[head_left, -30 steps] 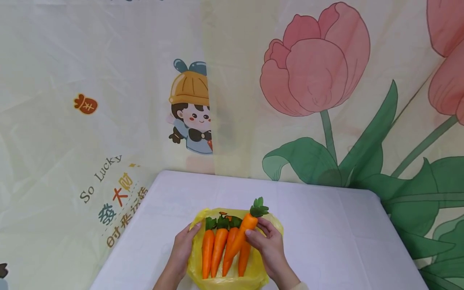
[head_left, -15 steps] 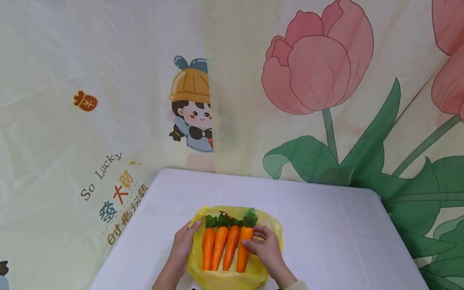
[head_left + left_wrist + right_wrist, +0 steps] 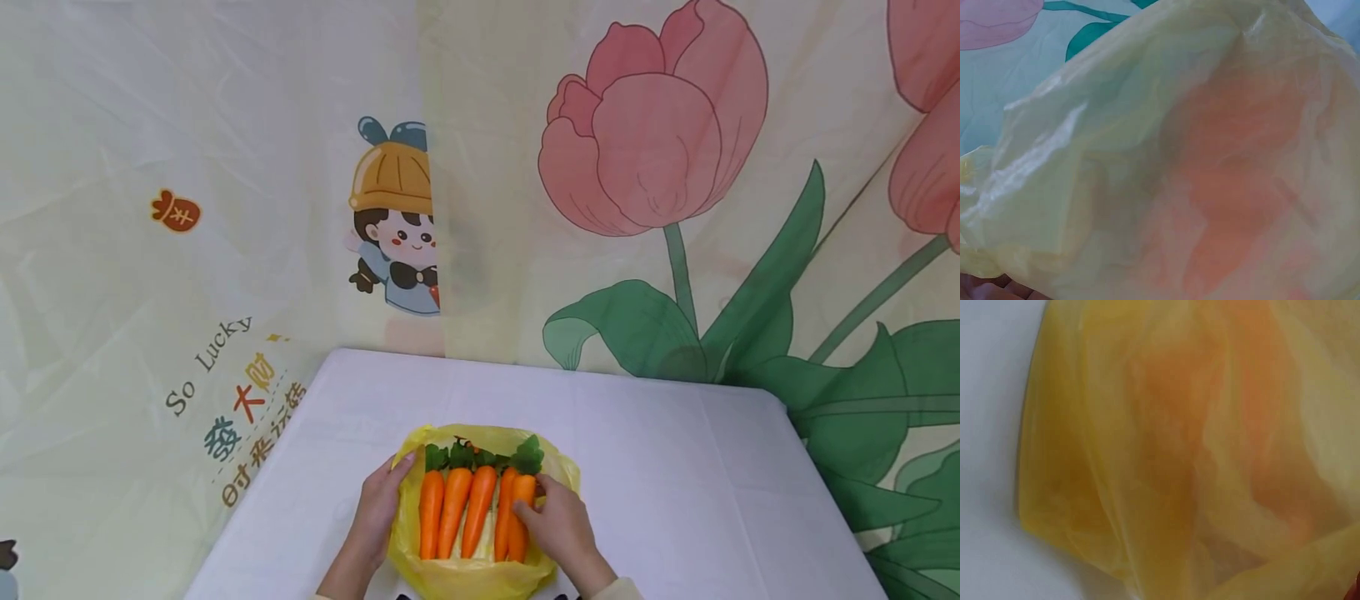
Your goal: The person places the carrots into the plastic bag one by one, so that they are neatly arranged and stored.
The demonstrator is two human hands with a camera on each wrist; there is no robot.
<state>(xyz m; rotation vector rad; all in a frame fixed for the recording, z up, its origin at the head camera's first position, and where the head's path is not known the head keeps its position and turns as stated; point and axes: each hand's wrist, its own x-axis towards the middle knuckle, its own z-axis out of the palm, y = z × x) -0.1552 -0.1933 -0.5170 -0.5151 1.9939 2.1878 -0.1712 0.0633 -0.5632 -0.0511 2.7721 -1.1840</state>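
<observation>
A yellow plastic bag (image 3: 480, 575) lies open-mouthed on the table, holding several orange carrots (image 3: 453, 512) side by side with green tops toward the back. My left hand (image 3: 375, 512) grips the bag's left rim, thumb over the edge. At the bag's right side, my right hand (image 3: 561, 518) pinches the rightmost carrot (image 3: 522, 517), which lies against its neighbour. In the left wrist view the bag's thin film (image 3: 1116, 125) fills most of the picture, with blurred orange shapes behind it. The right wrist view likewise shows mostly bag film (image 3: 1066, 456), with orange showing through.
A white cloth covers the table (image 3: 690, 483). Behind it hangs a curtain (image 3: 487, 208) printed with tulips, a cartoon child and lettering. A small dark and orange thing (image 3: 465, 442) shows at the bag's back, too small to identify.
My right hand has lowered a carrot from a tilted position across the others into line at the right end of the row. The left hand has stayed at the bag's rim.
</observation>
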